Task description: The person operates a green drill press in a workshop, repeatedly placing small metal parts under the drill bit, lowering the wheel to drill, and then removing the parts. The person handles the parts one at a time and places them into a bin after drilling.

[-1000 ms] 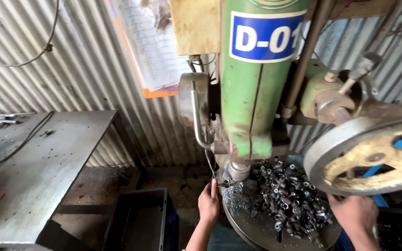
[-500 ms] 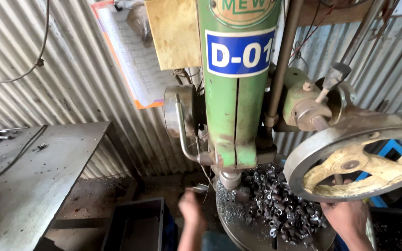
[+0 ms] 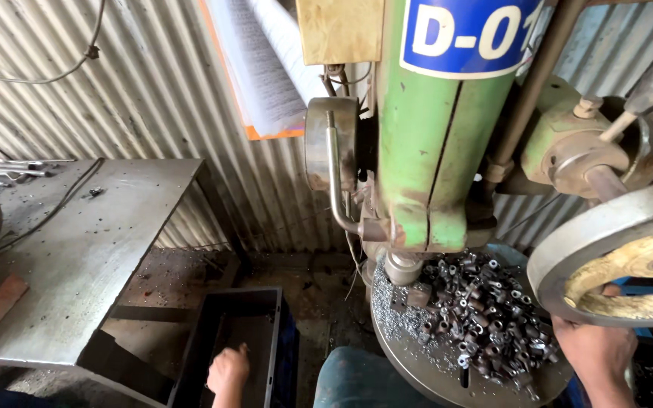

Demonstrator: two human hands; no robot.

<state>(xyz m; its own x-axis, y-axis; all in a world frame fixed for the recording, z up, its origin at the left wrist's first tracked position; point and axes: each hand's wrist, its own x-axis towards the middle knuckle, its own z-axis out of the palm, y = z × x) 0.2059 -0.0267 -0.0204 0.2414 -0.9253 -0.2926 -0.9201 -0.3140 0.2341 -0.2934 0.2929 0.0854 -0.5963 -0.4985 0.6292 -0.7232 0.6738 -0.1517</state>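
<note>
My left hand (image 3: 228,370) is low at the bottom edge, over the open black crate (image 3: 198,340) on the floor. Its fingers are loosely curled, its palm is hidden, and nothing shows in it. My right hand (image 3: 595,351) is at the lower right, pressed against the lower rim of the grey and yellow handwheel (image 3: 568,257); one fingertip shows through the wheel's gap. Just left of this hand lies a pile of several small dark metal parts (image 3: 485,310) on the round machine table (image 3: 417,363). The green drill column (image 3: 440,151) rises above, with its spindle nose (image 3: 402,268) bare.
A grey steel bench (image 3: 77,249) stands at the left with a cable and loose rods on it. Corrugated metal sheeting forms the wall behind. A rolled paper sheet (image 3: 266,68) hangs by the column. Something blue-green (image 3: 357,381) sits below, between the crate and the round table.
My left hand has dropped from beside the spindle down to the black crate. The view has moved closer and tilted down. My right hand stays under the handwheel.
</note>
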